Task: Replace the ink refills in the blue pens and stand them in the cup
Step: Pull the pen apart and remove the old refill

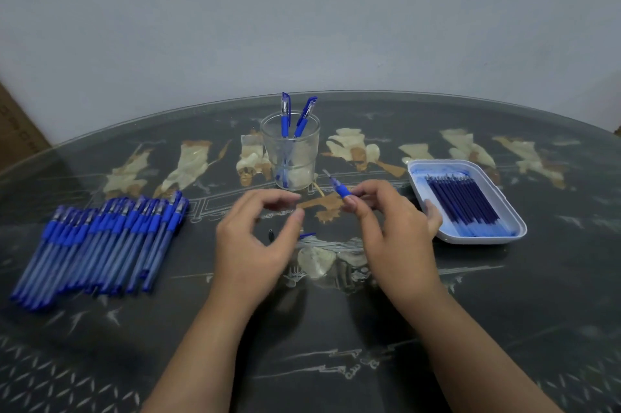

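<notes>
My right hand (393, 221) grips a blue pen (337, 187) by its barrel, tip pointing up and to the left. My left hand (258, 234) hovers beside it with curled fingers apart and nothing in them. Between the hands, a small black part (271, 234) and a blue cap (307, 235) lie on the table. Behind them stands a clear glass cup (291, 152) with two capped blue pens (285, 113) upright in it. A pile of several blue pens (100, 241) lies at the left. A white tray (470, 238) at the right holds several dark blue refills (460, 204).
The dark glass-topped table (319, 345) has pale inlaid figures and a curved far edge against a plain wall. A cardboard box (16, 130) stands at the far left beyond the table.
</notes>
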`<state>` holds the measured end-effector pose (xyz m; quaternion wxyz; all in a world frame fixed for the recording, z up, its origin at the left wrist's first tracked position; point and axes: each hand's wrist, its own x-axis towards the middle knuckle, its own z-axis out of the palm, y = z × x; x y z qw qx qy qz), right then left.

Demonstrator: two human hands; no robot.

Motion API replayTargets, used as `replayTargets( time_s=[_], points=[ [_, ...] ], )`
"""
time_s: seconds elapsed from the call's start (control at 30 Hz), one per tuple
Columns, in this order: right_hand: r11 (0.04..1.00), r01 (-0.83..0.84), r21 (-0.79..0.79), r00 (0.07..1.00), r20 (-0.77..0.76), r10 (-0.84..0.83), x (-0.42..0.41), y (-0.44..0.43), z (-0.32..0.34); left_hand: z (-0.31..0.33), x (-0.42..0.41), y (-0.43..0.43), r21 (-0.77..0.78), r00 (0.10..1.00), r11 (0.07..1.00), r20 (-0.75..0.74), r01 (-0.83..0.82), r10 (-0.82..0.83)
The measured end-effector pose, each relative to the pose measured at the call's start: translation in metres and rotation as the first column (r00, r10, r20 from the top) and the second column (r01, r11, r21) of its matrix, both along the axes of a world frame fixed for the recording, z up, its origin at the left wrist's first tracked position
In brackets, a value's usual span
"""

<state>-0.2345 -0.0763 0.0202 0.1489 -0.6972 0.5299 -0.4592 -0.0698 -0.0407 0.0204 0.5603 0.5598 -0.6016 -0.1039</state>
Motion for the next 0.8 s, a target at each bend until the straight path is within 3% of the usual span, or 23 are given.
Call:
replayTargets(
  time_s=[0.13,0.27,0.4,0.63,0.8],
  points=[
    [0.985,-0.146,0.094,0.953,0.28,0.115,-0.002,0.004,0.018,-0.008,-0.019,0.001,0.104,0.954,0.97,-0.232,0.22,-0.191],
    [0.939,-0.262,0.221,0.866,0.483,0.127,0.0,0.009,0.022,-0.009,-0.026,0.001,0.138,0.88,0.942,-0.417,0.307,-0.226],
    [0.922,-0.289,0.259,0.836,0.537,0.112,0.001,0.008,0.018,-0.009,-0.025,0.0,0.152,0.871,0.938,-0.441,0.311,-0.217],
    [0.932,-0.3,0.202,0.718,0.692,0.081,-0.003,0.01,0.027,-0.005,-0.024,0.003,0.173,0.913,0.938,-0.338,0.3,-0.229],
    [0.908,-0.349,0.233,0.559,0.829,0.002,-0.011,0.005,0.029,-0.005,-0.024,0.004,0.173,0.927,0.939,-0.287,0.298,-0.242]
  ],
)
